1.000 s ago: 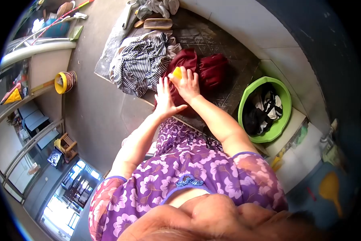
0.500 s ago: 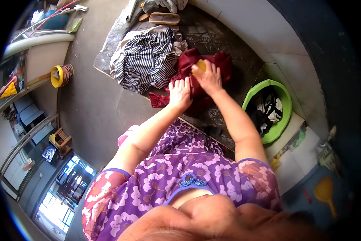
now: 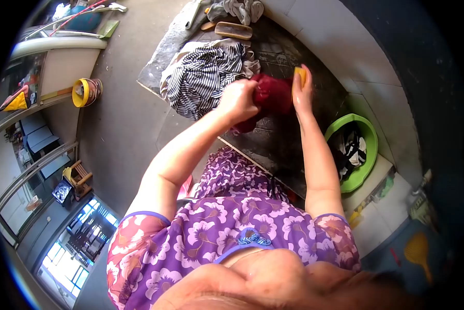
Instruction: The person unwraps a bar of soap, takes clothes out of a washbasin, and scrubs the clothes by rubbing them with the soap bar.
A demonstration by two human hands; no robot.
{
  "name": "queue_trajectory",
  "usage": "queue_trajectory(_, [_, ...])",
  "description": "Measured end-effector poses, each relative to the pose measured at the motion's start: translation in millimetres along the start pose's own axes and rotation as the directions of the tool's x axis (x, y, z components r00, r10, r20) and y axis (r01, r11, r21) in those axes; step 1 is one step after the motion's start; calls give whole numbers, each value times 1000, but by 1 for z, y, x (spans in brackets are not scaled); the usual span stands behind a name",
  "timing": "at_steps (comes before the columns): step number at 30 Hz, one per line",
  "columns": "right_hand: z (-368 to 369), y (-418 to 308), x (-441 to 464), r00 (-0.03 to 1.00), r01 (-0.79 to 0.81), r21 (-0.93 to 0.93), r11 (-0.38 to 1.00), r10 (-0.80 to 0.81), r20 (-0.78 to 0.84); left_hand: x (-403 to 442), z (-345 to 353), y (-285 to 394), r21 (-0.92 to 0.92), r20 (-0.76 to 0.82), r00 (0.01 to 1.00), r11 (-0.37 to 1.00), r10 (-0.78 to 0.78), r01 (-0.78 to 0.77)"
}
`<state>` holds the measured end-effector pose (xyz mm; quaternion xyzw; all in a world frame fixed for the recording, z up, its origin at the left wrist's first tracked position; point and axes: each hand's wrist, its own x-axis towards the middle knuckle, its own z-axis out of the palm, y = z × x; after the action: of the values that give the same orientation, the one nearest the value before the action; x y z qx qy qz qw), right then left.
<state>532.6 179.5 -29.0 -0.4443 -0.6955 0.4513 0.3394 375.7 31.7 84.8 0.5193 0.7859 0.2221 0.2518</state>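
Note:
A dark red garment (image 3: pixel 274 94) is bunched above the dark stone slab. My left hand (image 3: pixel 238 101) is closed round its left side, and part of the cloth hangs below that hand. At the garment's right edge is my right hand (image 3: pixel 303 93), upright, with a yellow bar of soap (image 3: pixel 299 77) held against its palm. Whether the right fingers also touch the cloth, I cannot tell. A black-and-white striped garment (image 3: pixel 203 77) lies heaped on the slab just left of my left hand.
A wooden scrubbing brush (image 3: pixel 233 30) and grey cloth (image 3: pixel 237 9) lie at the slab's far end. To the right stands a green basin (image 3: pixel 367 155) with black and white clothes. A yellow bucket (image 3: pixel 79 93) is on the floor at left. A tiled wall (image 3: pixel 340 46) borders the slab.
The red garment has been lifted and gathered up off the slab by my left hand. My right hand has moved right with the soap, from on top of the cloth to its edge.

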Motion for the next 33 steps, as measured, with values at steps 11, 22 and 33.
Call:
queue_trajectory(11, [27, -237, 20, 741, 671, 194, 716, -638, -207, -32, -14, -159, 340, -151, 981, 925, -124, 169])
queue_trajectory(22, [174, -53, -38, 871, 420, -468, 777, -200, 450, -36, 28, -163, 286, -338, 938, 941, -79, 182])
queue_trajectory(33, [-24, 43, -119, 846, 462, -318, 828, -303, 438, -70, 56, -111, 358, -407, 911, 906, -68, 227])
